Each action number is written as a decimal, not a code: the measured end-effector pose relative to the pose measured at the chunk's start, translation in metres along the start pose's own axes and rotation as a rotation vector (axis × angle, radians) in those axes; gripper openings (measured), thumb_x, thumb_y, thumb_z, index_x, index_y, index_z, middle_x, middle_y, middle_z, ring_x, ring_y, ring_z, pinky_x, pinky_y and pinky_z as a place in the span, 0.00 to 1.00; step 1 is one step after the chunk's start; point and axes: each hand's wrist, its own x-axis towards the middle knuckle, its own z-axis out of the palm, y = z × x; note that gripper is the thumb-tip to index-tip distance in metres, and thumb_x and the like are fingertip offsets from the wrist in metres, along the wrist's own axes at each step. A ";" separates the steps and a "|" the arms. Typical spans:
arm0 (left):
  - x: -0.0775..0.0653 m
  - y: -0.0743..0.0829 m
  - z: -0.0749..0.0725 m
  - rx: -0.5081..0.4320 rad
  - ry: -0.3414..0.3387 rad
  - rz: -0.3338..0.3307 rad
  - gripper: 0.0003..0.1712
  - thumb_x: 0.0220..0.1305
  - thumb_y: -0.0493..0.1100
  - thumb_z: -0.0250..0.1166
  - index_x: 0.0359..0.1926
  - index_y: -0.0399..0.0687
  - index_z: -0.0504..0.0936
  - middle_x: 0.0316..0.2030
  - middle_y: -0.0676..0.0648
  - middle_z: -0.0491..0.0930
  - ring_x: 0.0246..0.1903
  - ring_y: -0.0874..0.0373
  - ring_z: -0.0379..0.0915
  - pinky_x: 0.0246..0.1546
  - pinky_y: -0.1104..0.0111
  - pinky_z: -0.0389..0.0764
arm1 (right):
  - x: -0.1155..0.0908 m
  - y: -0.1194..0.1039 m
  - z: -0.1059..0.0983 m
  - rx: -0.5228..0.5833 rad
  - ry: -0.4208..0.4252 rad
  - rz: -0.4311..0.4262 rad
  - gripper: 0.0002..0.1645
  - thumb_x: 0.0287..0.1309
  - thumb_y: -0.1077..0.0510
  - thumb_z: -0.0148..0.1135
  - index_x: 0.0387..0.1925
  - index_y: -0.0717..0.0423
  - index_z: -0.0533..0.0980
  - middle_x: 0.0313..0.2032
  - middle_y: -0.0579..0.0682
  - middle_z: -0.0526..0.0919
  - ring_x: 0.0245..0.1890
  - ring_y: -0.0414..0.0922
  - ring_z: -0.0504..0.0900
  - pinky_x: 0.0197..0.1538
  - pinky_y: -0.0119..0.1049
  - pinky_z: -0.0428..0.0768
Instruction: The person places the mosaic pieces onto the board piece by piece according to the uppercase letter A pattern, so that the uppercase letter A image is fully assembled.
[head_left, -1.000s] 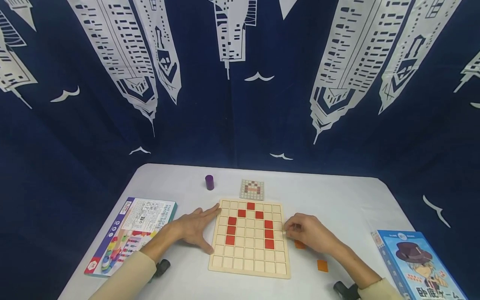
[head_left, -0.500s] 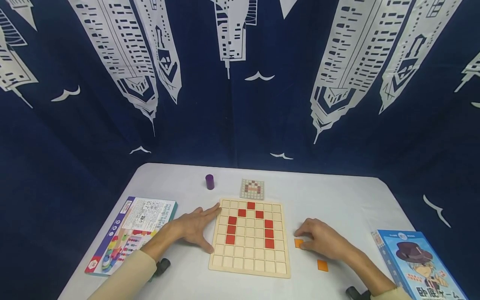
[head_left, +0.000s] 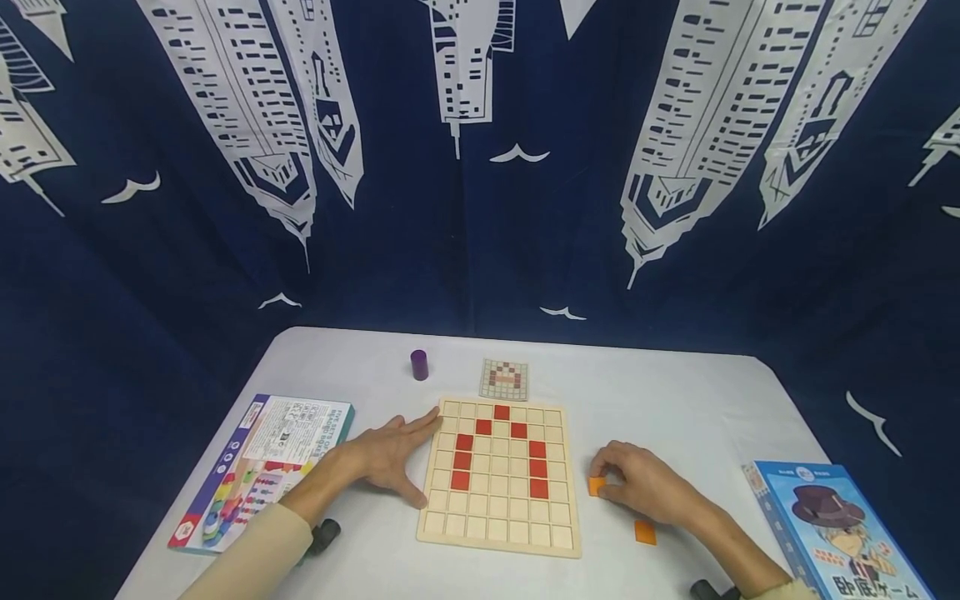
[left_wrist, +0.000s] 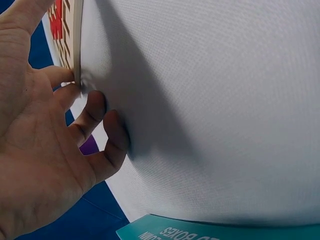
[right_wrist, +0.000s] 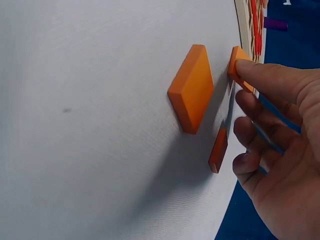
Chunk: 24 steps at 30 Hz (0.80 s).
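A wooden grid board [head_left: 498, 542] lies on the white table, with several red square tiles [head_left: 462, 460] set in an arch shape. My left hand [head_left: 390, 458] is spread along the board's left edge, thumb and fingertips touching it; its palm [left_wrist: 40, 145] faces the left wrist camera. To the right of the board, my right hand [head_left: 648, 483] pinches an orange square tile [head_left: 596, 486] between thumb and fingers. A second orange tile [head_left: 645, 532] lies nearer the body. The right wrist view also shows a third orange tile [right_wrist: 218, 150], hidden by the hand in the head view.
Behind the board lie a small pattern card [head_left: 504, 379] and a purple cylinder [head_left: 419, 365]. A toy box [head_left: 277, 475] lies at the left, a blue box [head_left: 847, 533] at the right. A dark blue cloth [head_left: 480, 233] hangs behind the table.
My right hand has moved from the board's right edge back to the right and down, and now its thumb and fingers hold an orange tile. The left hand has stayed still.
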 end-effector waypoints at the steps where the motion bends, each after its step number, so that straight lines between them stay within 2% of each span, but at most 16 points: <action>1: 0.000 0.000 0.000 -0.001 0.000 0.000 0.76 0.32 0.73 0.79 0.81 0.59 0.50 0.81 0.57 0.40 0.74 0.29 0.47 0.60 0.32 0.67 | 0.000 0.000 0.000 0.008 -0.001 -0.003 0.16 0.48 0.63 0.76 0.32 0.39 0.80 0.32 0.33 0.79 0.35 0.38 0.75 0.42 0.36 0.78; 3: -0.001 0.000 -0.001 -0.002 -0.001 -0.001 0.76 0.33 0.73 0.79 0.81 0.59 0.50 0.81 0.58 0.40 0.74 0.29 0.47 0.60 0.32 0.66 | 0.000 0.001 -0.001 0.030 -0.003 -0.019 0.15 0.49 0.63 0.74 0.32 0.40 0.80 0.30 0.34 0.78 0.31 0.38 0.73 0.35 0.32 0.75; 5: -0.001 0.001 -0.001 -0.004 -0.001 0.000 0.76 0.33 0.73 0.80 0.81 0.59 0.50 0.81 0.58 0.40 0.74 0.29 0.47 0.60 0.32 0.67 | 0.000 0.002 -0.001 0.052 0.000 -0.054 0.13 0.51 0.63 0.73 0.32 0.40 0.80 0.29 0.34 0.78 0.29 0.37 0.73 0.32 0.30 0.74; 8: -0.001 0.001 -0.001 0.000 0.002 0.005 0.76 0.33 0.73 0.80 0.80 0.59 0.50 0.81 0.58 0.41 0.74 0.31 0.49 0.60 0.35 0.69 | 0.001 0.005 -0.003 0.092 0.006 -0.115 0.12 0.54 0.62 0.72 0.32 0.40 0.80 0.30 0.34 0.80 0.29 0.35 0.74 0.33 0.29 0.76; 12: 0.000 0.001 -0.001 0.002 0.006 0.010 0.76 0.33 0.73 0.79 0.80 0.59 0.51 0.80 0.58 0.41 0.74 0.30 0.49 0.60 0.36 0.70 | 0.005 0.003 -0.005 0.151 0.004 -0.106 0.08 0.58 0.59 0.71 0.34 0.41 0.81 0.31 0.34 0.82 0.32 0.36 0.77 0.35 0.30 0.79; 16: -0.001 -0.001 0.000 -0.003 0.003 0.010 0.76 0.33 0.73 0.79 0.81 0.59 0.50 0.81 0.58 0.40 0.74 0.28 0.47 0.60 0.33 0.68 | 0.011 -0.005 -0.004 0.245 -0.011 -0.073 0.05 0.59 0.58 0.70 0.36 0.44 0.82 0.31 0.37 0.83 0.33 0.39 0.79 0.36 0.30 0.81; 20: -0.002 -0.001 -0.001 -0.002 -0.001 0.003 0.76 0.33 0.73 0.79 0.81 0.59 0.49 0.81 0.58 0.40 0.74 0.28 0.46 0.61 0.32 0.66 | 0.022 -0.019 0.001 0.346 -0.031 -0.084 0.03 0.61 0.57 0.69 0.37 0.47 0.83 0.31 0.41 0.84 0.33 0.41 0.80 0.36 0.31 0.82; 24: -0.002 0.000 -0.001 -0.003 -0.004 0.001 0.76 0.33 0.72 0.80 0.81 0.59 0.50 0.81 0.58 0.40 0.74 0.28 0.46 0.62 0.32 0.64 | 0.038 -0.037 0.010 0.389 -0.052 -0.121 0.03 0.62 0.58 0.68 0.38 0.48 0.83 0.31 0.42 0.84 0.33 0.41 0.80 0.37 0.31 0.81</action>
